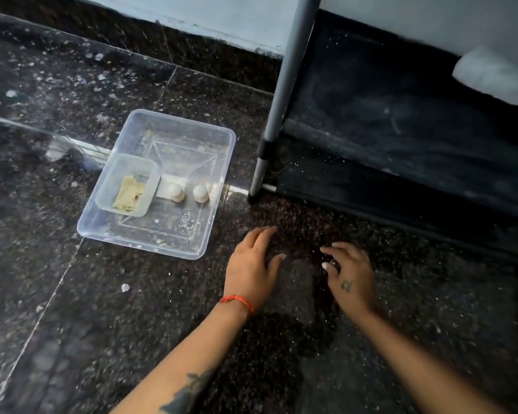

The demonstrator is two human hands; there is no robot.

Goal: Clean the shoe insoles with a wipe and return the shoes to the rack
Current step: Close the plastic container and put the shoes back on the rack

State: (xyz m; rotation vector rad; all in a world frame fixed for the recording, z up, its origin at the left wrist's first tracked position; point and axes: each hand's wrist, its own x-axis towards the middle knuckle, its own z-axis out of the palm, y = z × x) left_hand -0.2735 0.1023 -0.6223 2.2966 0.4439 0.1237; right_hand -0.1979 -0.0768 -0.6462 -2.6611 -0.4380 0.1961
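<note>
Both hands reach out over the dark speckled polished stone floor (pixel 132 309), and neither holds anything. The left hand (pixel 251 264), with a red thread bracelet (pixel 238 301) at its wrist, has its fingers straight and slightly spread, palm down, close above the floor. The right hand (pixel 349 276), marked with a small dark tattoo on its back, hangs with fingers loosely curled and apart, pinching nothing. Whether either hand touches the floor cannot be told. The two hands lie near each other with a bare strip of floor between them.

Left of the hands and further from the person, a clear rectangular plastic tray (pixel 219 186) stands on the floor, across a pale joint line between the slabs. In its near-left part sits a smaller clear plastic tub (pixel 153 186), and inside that tub lies a crumpled tan folded wipe (pixel 129 194). Beside the tub, toward the tray's right wall, two small whitish rounded objects (pixel 189 192) rest on the tray's bottom; what they are cannot be told.

Just right of the tray rises the grey metal leg (pixel 284 85) of the shoe rack (pixel 401 138), whose dark fabric shelf fills the upper right. At the far right edge of that shelf a white object (pixel 491 76) shows in part, too blurred to identify. No shoe is clearly visible.
</note>
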